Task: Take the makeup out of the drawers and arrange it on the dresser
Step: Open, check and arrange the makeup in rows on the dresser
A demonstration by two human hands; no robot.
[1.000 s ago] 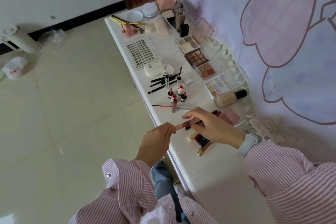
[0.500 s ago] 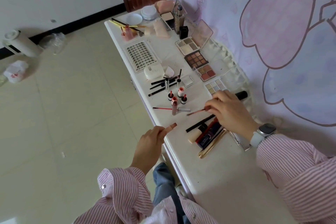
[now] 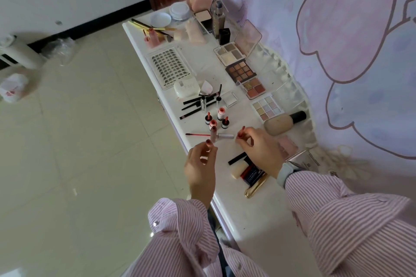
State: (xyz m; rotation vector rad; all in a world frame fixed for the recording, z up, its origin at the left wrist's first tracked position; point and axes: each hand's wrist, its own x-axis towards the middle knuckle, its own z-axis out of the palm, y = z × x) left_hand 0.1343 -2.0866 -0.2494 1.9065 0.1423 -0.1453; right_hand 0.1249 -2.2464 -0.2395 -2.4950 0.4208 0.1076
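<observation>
room: tiled floor, pastel cartoon backdrop [image 3: 337,29] hung behind a long white table [image 3: 265,213] that serves as the dresser
makeup: most of it's already out, palettes lined along the back edge, little bottles and brushes mid-table
left hand [image 3: 200,171]: fingers pinch a small reddish lip tube [image 3: 209,143], held just over the front edge
right hand [image 3: 261,150]: fingers pinch the matching red-tipped wand [image 3: 241,133], held up off the table
step: looks like she's got a lip gloss opened in two pieces, so I'd guess checking or displaying it
next move: probably line the wand up with the tube mouth, or lay both down beside the lip gloss [image 3: 221,135] already lying open nearby
containers: clear lash tray [image 3: 169,65] full of lash rows; eyeshadow palette [image 3: 240,70] open with brown pans; drawers not in view, can't tell what's left in them
</observation>
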